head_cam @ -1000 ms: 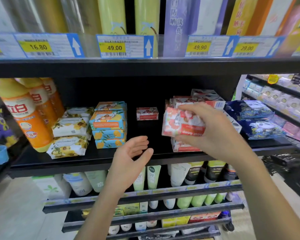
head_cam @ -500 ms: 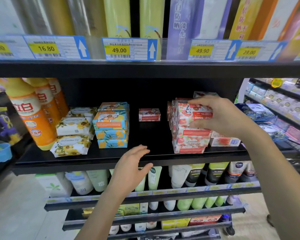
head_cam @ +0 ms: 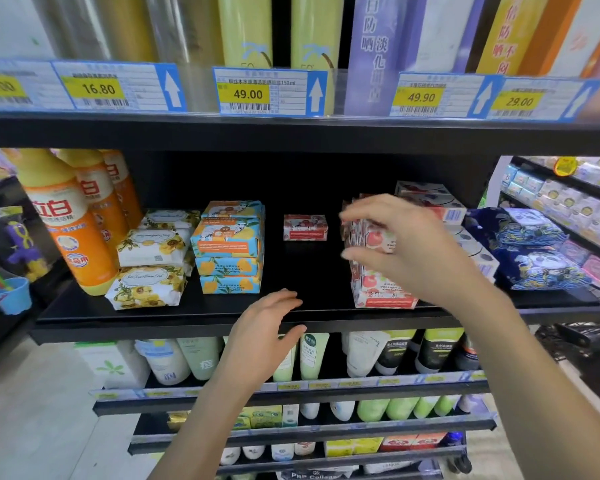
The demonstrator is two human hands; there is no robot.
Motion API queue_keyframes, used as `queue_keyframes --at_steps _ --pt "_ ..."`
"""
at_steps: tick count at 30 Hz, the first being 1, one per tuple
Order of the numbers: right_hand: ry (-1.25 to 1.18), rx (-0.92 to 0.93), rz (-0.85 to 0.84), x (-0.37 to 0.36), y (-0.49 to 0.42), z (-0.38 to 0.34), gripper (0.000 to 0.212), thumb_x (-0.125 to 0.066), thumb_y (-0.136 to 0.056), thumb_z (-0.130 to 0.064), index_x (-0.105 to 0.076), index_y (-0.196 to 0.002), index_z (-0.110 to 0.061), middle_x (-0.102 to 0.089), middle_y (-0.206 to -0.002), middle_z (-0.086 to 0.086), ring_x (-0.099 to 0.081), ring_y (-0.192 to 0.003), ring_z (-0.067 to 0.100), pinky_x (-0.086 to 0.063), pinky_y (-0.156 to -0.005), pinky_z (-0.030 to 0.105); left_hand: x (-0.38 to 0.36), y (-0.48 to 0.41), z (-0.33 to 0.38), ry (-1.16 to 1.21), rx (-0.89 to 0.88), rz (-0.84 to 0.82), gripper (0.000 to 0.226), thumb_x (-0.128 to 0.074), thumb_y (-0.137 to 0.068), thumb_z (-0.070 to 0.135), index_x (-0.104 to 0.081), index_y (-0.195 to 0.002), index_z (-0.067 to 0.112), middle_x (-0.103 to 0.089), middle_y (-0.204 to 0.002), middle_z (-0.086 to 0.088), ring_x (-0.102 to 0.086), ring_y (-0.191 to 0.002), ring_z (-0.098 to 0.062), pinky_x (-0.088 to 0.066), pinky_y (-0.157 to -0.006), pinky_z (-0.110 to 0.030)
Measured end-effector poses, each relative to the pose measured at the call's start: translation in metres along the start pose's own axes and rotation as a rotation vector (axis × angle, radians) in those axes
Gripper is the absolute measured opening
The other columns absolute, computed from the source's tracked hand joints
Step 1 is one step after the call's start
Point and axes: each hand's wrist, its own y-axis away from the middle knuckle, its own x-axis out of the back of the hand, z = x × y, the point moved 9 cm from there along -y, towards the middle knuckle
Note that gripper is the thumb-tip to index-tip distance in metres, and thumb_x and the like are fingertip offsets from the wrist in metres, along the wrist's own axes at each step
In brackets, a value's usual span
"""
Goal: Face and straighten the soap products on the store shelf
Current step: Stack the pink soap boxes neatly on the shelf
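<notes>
On the black shelf a stack of pink peach soap boxes stands at the right. My right hand brackets the top pink soap box, fingers above it and thumb below, and the image is blurred there. A single red soap box sits far back in the middle. Left of it stand a stack of blue-and-orange soaps and several white floral soaps. My left hand hovers with relaxed fingers at the shelf's front edge and holds nothing.
Orange detergent bottles stand at the shelf's left end. Dark blue packs lie at the right end, with more red-and-white boxes behind the pink stack. Price tags line the shelf above. Tubes fill the shelf below.
My right hand brought a pink soap box from in front of the shelf onto the top of the pink stack. My left hand stayed near the shelf edge.
</notes>
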Motion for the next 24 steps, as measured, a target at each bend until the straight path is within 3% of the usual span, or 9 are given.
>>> queue_keyframes --at_steps 1,4,8,11,14,18,20,24 --pt "-0.009 0.023 -0.013 -0.011 -0.002 -0.013 0.046 -0.077 -0.089 -0.033 -0.065 -0.133 -0.024 -0.061 -0.133 -0.012 -0.052 -0.122 0.0 -0.033 -0.106 0.009 0.002 0.001 -0.002 -0.002 0.002 0.006 0.046 -0.07 -0.095 0.034 -0.062 -0.139 0.026 -0.051 -0.15 0.014 -0.044 -0.141 -0.005 -0.037 -0.114 -0.026" --pt "-0.046 0.014 -0.056 -0.05 -0.014 -0.037 0.048 -0.074 -0.093 -0.029 -0.06 -0.139 -0.021 -0.059 -0.138 -0.007 -0.053 -0.126 0.007 -0.037 -0.108 0.017 0.008 0.005 -0.013 -0.002 0.02 0.018 0.046 -0.072 -0.094 0.033 -0.063 -0.138 0.025 -0.054 -0.149 0.011 -0.045 -0.141 -0.007 -0.042 -0.113 -0.031" --pt "-0.135 -0.193 -0.024 -0.1 -0.045 -0.017 0.056 -0.072 -0.095 -0.022 -0.052 -0.147 -0.016 -0.056 -0.145 0.003 -0.051 -0.134 0.019 -0.036 -0.11 0.027 0.018 0.012 -0.029 -0.024 0.046 0.03 0.046 -0.073 -0.093 0.034 -0.064 -0.137 0.026 -0.055 -0.147 0.013 -0.048 -0.138 -0.007 -0.036 -0.109 -0.022" --pt "-0.237 -0.358 0.088 -0.131 -0.066 0.019 0.051 -0.076 -0.09 -0.018 -0.058 -0.138 -0.011 -0.063 -0.132 0.011 -0.059 -0.124 0.029 -0.049 -0.103 0.04 0.025 0.017 -0.038 -0.01 0.061 0.043 0.045 -0.074 -0.092 0.033 -0.065 -0.136 0.025 -0.057 -0.144 0.014 -0.05 -0.135 -0.005 -0.035 -0.11 -0.021" --pt "-0.362 -0.483 0.162 -0.156 -0.076 0.05 0.032 -0.078 -0.089 -0.014 -0.066 -0.118 -0.007 -0.068 -0.114 0.007 -0.065 -0.11 0.028 -0.054 -0.09 0.038 0.026 0.019 -0.042 0.003 0.063 0.035 0.046 -0.073 -0.093 0.034 -0.064 -0.137 0.026 -0.056 -0.145 0.015 -0.048 -0.136 -0.004 -0.029 -0.112 -0.016" --pt "-0.423 -0.532 0.205 -0.17 -0.084 0.074 0.036 -0.078 -0.089 -0.009 -0.064 -0.121 -0.003 -0.068 -0.115 0.011 -0.062 -0.108 0.022 -0.045 -0.083 0.028 0.026 0.018 -0.044 0.033 0.08 0.028 0.047 -0.073 -0.093 0.035 -0.063 -0.138 0.029 -0.054 -0.145 0.018 -0.045 -0.136 -0.002 -0.015 -0.107 -0.002" --pt "-0.42 -0.548 0.179 -0.18 -0.092 0.082 0.043 -0.082 -0.085 -0.011 -0.064 -0.124 -0.004 -0.067 -0.119 0.01 -0.062 -0.108 0.02 -0.045 -0.084 0.026 0.025 0.018 -0.044 0.046 0.082 0.023 0.047 -0.073 -0.093 0.034 -0.063 -0.138 0.029 -0.054 -0.144 0.019 -0.046 -0.135 -0.003 -0.01 -0.103 0.004" --pt "-0.442 -0.605 0.184 -0.198 -0.102 0.103 0.055 -0.087 -0.079 -0.017 -0.06 -0.127 -0.009 -0.067 -0.122 0.01 -0.064 -0.114 0.028 -0.054 -0.095 0.039 0.025 0.019 -0.044 0.058 0.081 0.026 0.047 -0.073 -0.093 0.035 -0.062 -0.138 0.031 -0.053 -0.144 0.021 -0.045 -0.135 -0.002 -0.012 -0.101 0.005"
